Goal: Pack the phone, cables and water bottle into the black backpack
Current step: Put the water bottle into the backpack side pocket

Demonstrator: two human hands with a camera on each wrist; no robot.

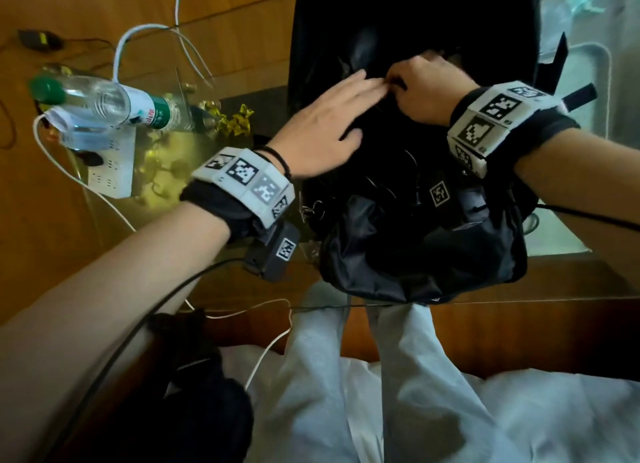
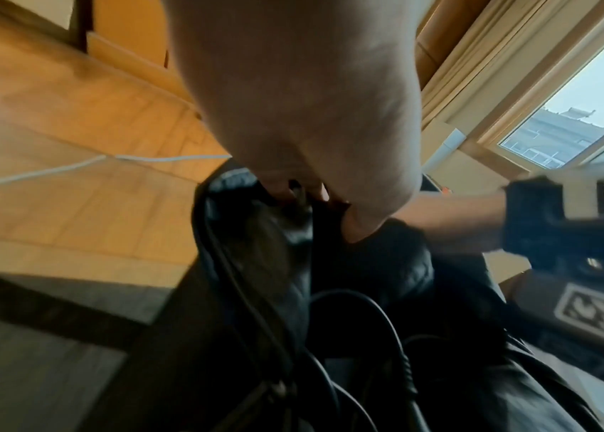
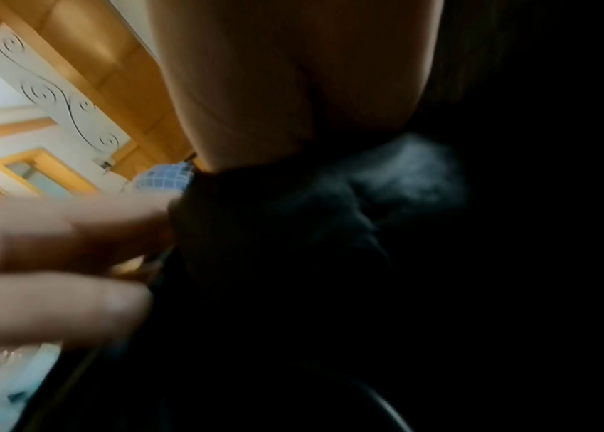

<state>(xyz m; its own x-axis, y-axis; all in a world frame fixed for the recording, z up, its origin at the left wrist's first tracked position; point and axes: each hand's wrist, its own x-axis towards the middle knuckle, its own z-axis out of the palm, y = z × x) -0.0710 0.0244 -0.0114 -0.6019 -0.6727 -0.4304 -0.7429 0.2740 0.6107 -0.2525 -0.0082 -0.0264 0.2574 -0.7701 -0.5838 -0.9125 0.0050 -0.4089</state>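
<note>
The black backpack (image 1: 415, 247) stands open on the glass table, with black cables (image 1: 401, 182) coiled inside its mouth; the left wrist view shows these black cables (image 2: 363, 304) too. My left hand (image 1: 363, 112) lies flat on the bag's upper fabric, fingers straight. My right hand (image 1: 394, 81) is curled and pinches the backpack's edge just past the left fingertips. The clear water bottle (image 1: 104, 102) with a green cap lies on its side at the left, away from both hands. No phone shows.
A white power strip (image 1: 110, 164) sits under the bottle's end, and white cables (image 1: 194, 57) trail over the wooden floor. Yellow wrappers (image 1: 235, 119) lie on the glass table (image 1: 571, 279). A black adapter (image 1: 34, 39) rests far left. White bedding (image 1: 485, 410) fills the foreground.
</note>
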